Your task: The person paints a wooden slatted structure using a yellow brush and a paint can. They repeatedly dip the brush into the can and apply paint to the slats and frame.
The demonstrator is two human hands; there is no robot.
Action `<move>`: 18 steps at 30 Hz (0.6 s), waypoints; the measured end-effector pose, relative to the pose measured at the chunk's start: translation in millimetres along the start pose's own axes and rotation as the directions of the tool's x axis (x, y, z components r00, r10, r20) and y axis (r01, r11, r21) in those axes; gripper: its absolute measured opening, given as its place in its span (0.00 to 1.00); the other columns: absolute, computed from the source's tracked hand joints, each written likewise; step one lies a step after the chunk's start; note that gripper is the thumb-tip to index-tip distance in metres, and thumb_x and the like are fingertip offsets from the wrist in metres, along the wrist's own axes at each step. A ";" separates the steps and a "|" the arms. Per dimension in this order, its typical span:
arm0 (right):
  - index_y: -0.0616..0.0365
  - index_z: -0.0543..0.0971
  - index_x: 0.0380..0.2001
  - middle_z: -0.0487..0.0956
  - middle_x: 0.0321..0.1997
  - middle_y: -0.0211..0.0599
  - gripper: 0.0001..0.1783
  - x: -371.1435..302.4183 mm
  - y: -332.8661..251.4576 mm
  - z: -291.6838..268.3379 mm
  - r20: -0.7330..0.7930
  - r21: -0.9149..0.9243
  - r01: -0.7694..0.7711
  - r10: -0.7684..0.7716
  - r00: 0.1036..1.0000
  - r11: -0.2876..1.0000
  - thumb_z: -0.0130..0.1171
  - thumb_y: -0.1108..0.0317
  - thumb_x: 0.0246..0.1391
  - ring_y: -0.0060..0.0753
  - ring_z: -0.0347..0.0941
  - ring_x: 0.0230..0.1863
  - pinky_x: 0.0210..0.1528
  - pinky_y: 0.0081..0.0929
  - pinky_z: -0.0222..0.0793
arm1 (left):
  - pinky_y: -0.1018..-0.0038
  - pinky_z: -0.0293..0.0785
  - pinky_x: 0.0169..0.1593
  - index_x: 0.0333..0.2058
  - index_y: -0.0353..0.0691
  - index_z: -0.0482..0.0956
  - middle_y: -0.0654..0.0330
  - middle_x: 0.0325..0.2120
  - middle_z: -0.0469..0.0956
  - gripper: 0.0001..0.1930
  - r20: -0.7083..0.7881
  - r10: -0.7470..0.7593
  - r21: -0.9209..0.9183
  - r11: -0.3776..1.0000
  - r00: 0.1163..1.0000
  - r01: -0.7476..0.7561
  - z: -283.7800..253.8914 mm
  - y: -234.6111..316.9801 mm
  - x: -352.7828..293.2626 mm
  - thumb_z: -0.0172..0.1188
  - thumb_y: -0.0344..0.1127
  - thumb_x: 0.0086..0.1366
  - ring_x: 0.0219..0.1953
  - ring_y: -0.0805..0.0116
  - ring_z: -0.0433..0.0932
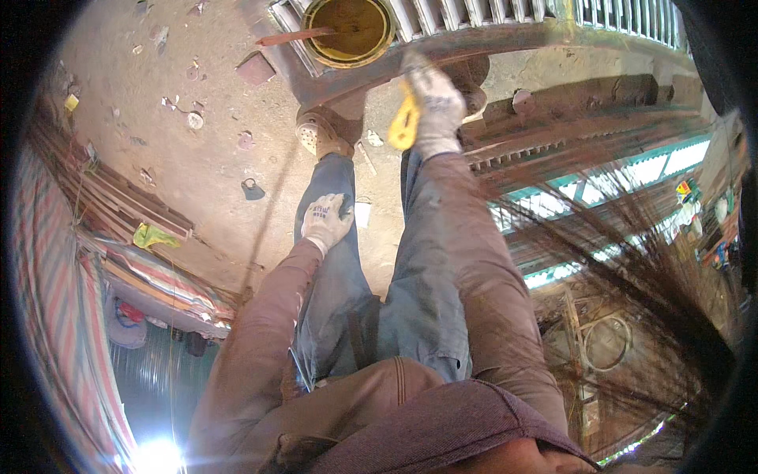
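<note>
My right hand, in a pale work glove, is closed around a tool with a flat yellow handle that has a hole in its end. The tool's working end is blurred or hidden by the glove, close to the wooden edge of a slatted frame. Left of it, a round tub of brownish-yellow material stands on the slats, and a reddish stick lies across its rim. My left hand, gloved too, rests on my left leg near the knee with its fingers laid over the trousers and holds nothing.
Scraps litter the dirt floor, with a dark padlock-shaped piece on the left. Long timbers and a striped tarp line that side. On the right are more wooden pieces and dark thin bristles or twigs.
</note>
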State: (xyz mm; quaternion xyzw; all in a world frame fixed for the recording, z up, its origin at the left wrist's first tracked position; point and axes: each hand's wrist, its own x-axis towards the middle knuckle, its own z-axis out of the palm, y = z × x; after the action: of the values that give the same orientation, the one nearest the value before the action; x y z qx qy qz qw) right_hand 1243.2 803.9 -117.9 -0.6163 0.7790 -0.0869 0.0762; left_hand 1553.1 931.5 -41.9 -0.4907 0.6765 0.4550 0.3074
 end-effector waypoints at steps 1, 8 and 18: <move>0.39 0.80 0.46 0.80 0.46 0.25 0.17 -8.8 -16.8 -2.8 0.065 0.065 0.004 -0.009 0.998 0.998 0.52 0.65 0.53 0.30 0.77 0.45 0.46 0.30 0.73 | 0.64 0.66 0.58 0.52 0.41 0.74 0.53 0.50 0.75 0.23 -0.031 0.041 0.111 0.993 0.999 -0.038 -2.9 3.7 -3.6 0.51 0.49 0.63 0.54 0.56 0.72; 0.34 0.79 0.47 0.79 0.47 0.23 0.22 0.0 61.6 -34.6 0.112 0.554 -0.050 -0.014 0.994 0.831 0.60 0.68 0.47 0.28 0.76 0.48 0.48 0.28 0.73 | 0.60 0.70 0.53 0.45 0.39 0.76 0.53 0.43 0.77 0.20 0.017 -0.098 -0.017 0.995 0.995 0.099 -47.4 40.0 -4.2 0.53 0.47 0.62 0.48 0.54 0.75; 0.34 0.79 0.44 0.76 0.52 0.22 0.19 94.4 179.3 -43.2 -0.066 0.038 0.676 -0.673 0.737 0.736 0.65 0.56 0.45 0.32 0.74 0.53 0.53 0.33 0.72 | 0.61 0.72 0.47 0.39 0.39 0.78 0.54 0.36 0.78 0.14 -0.176 -0.106 0.008 0.994 0.979 0.109 -17.3 51.1 -15.1 0.56 0.43 0.59 0.42 0.54 0.76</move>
State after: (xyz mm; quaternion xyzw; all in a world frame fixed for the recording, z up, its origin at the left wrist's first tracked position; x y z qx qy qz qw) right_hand 1042.1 754.3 -118.0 -0.8516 0.5018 -0.1465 0.0392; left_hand 1510.4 926.8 -6.0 -0.5619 0.6775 0.3867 0.2751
